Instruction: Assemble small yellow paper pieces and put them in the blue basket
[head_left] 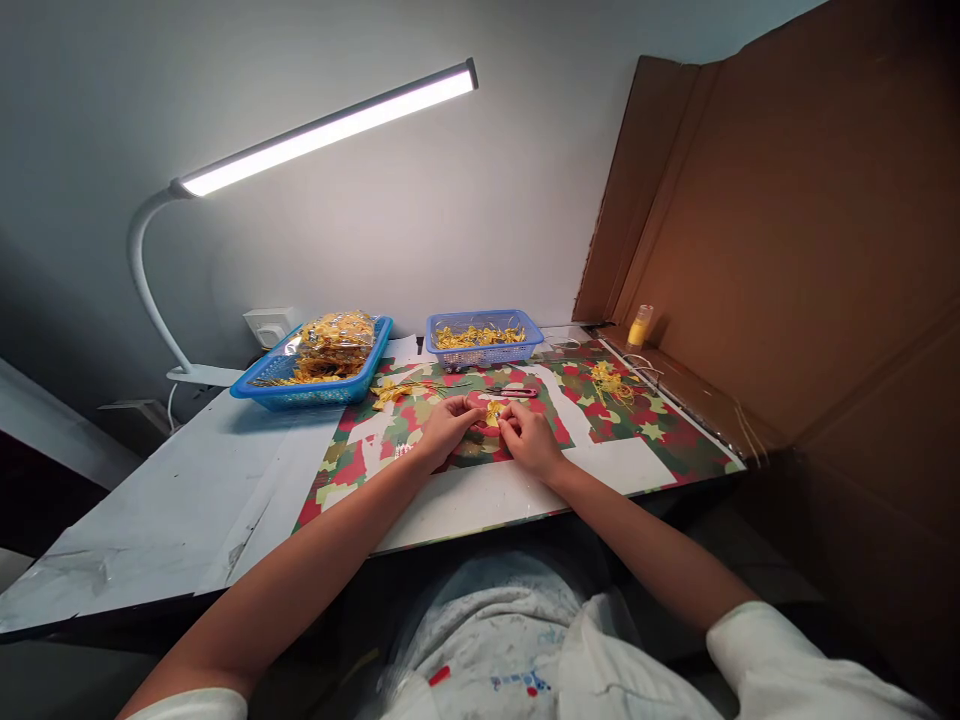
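My left hand (448, 430) and my right hand (531, 440) meet over the patterned sheet, fingers closed in a pinch. Between their fingertips is a small golden-yellow flower-like piece (493, 413), partly covered by the fingers. Just beyond them lies a slim red-handled tool (516, 392), too small to name surely. To the left of it, a golden flower-like piece with thin stems (393, 394) rests on the sheet.
A blue basket (352, 388) with golden pieces and a clear bag stands back left; a lilac basket (487, 354) holds more. Golden strands (611, 382) lie right, near a small yellow-filled container (640, 327). A lamp (330, 130) hangs above; cardboard (795, 200) walls the right side.
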